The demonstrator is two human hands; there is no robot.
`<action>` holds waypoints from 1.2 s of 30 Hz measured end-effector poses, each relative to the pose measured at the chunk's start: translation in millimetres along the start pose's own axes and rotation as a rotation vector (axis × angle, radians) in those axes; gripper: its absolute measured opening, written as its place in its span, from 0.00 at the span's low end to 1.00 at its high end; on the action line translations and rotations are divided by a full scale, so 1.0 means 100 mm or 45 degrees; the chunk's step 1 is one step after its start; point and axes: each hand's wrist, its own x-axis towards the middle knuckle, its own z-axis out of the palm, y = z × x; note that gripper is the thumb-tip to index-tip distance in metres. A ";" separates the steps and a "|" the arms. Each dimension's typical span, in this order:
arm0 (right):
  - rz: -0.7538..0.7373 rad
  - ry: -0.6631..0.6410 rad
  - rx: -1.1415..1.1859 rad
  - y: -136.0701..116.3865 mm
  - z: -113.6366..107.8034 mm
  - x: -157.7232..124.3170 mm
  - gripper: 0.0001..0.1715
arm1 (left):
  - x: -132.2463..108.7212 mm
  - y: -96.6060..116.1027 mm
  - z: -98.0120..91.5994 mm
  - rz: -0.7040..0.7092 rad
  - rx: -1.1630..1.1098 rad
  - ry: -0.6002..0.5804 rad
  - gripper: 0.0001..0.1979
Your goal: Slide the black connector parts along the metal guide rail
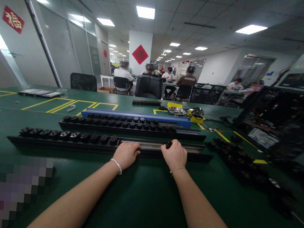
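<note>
A long black rail [193,156] lies across the green table in front of me, its left half filled with several small black parts [69,135]. My left hand [126,154] rests curled over the rail's near edge, fingers closed on it. My right hand [174,153] is closed around one small black part [168,143] sitting on the rail's bare stretch. A second black rail [131,130] full of black parts lies just behind, with a blue bar [137,116] beyond it.
A heap of loose black parts [243,166] lies at the right. A metal bowl [176,111] and yellow tray [174,105] stand at the back. A dark machine [283,119] fills the right side. People sit at far desks. Yellow lines mark the table [133,198].
</note>
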 end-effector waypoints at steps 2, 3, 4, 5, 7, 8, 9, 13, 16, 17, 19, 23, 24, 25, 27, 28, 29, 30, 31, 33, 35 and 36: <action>-0.018 0.011 -0.008 0.02 0.00 0.00 0.15 | 0.00 0.00 0.00 0.008 0.005 -0.004 0.08; -0.029 0.012 -0.011 0.02 0.00 0.00 0.15 | 0.00 0.00 0.00 0.007 0.007 -0.008 0.08; -0.039 0.011 -0.015 0.03 0.01 0.00 0.15 | 0.00 0.00 0.00 0.004 0.007 -0.010 0.09; -0.046 0.012 -0.018 0.04 0.01 0.00 0.15 | 0.00 0.01 0.00 0.001 0.006 -0.011 0.09; -0.044 0.013 -0.023 0.05 0.01 0.00 0.15 | 0.00 0.01 0.00 -0.005 0.002 -0.011 0.09; -0.038 0.017 -0.023 0.06 0.02 0.01 0.15 | 0.00 0.01 -0.01 -0.008 0.001 -0.011 0.09; -0.031 0.021 -0.022 0.06 0.02 0.01 0.16 | 0.00 0.02 -0.01 -0.013 -0.001 -0.015 0.09; -0.023 0.023 -0.008 0.08 0.03 0.01 0.16 | 0.00 0.02 -0.02 -0.039 -0.013 -0.036 0.09; -0.007 0.000 -0.007 0.13 0.00 0.03 0.17 | 0.00 0.02 -0.02 -0.033 -0.018 -0.030 0.08; 0.004 -0.012 -0.009 0.14 -0.01 0.04 0.18 | 0.00 0.02 -0.02 -0.031 -0.019 -0.028 0.08; 0.027 -0.026 -0.013 0.17 -0.03 0.06 0.19 | 0.00 0.02 -0.02 -0.039 -0.022 -0.033 0.08; 0.045 -0.002 -0.022 0.21 -0.04 0.07 0.18 | 0.00 0.02 -0.02 -0.057 -0.024 -0.043 0.08; 0.047 0.005 -0.023 0.21 -0.03 0.07 0.18 | 0.00 0.02 -0.02 -0.054 -0.025 -0.040 0.08; 0.049 0.014 -0.025 0.22 -0.03 0.07 0.18 | 0.00 0.02 -0.01 -0.047 -0.026 -0.035 0.08; 0.049 0.030 -0.028 0.22 -0.02 0.07 0.18 | 0.00 0.01 0.00 -0.028 -0.025 -0.018 0.08; 0.050 0.033 -0.027 0.23 -0.02 0.07 0.18 | 0.00 0.00 0.00 -0.019 -0.024 -0.010 0.08; 0.051 0.033 -0.026 0.23 -0.02 0.07 0.17 | 0.00 0.00 0.00 -0.012 -0.025 -0.006 0.08; 0.055 0.032 -0.025 0.24 -0.02 0.08 0.18 | 0.00 0.00 0.00 -0.010 -0.026 -0.006 0.08; 0.062 0.029 -0.024 0.25 -0.02 0.08 0.18 | 0.00 0.00 0.00 -0.013 -0.027 -0.011 0.08; 0.077 0.027 -0.025 0.27 -0.03 0.09 0.18 | 0.00 0.01 0.00 -0.031 -0.030 -0.027 0.08; 0.084 0.032 -0.024 0.29 -0.03 0.10 0.19 | 0.00 0.01 -0.01 -0.051 -0.032 -0.038 0.09; 0.089 0.032 -0.022 0.30 -0.03 0.10 0.19 | 0.00 0.02 -0.02 -0.056 -0.032 -0.040 0.09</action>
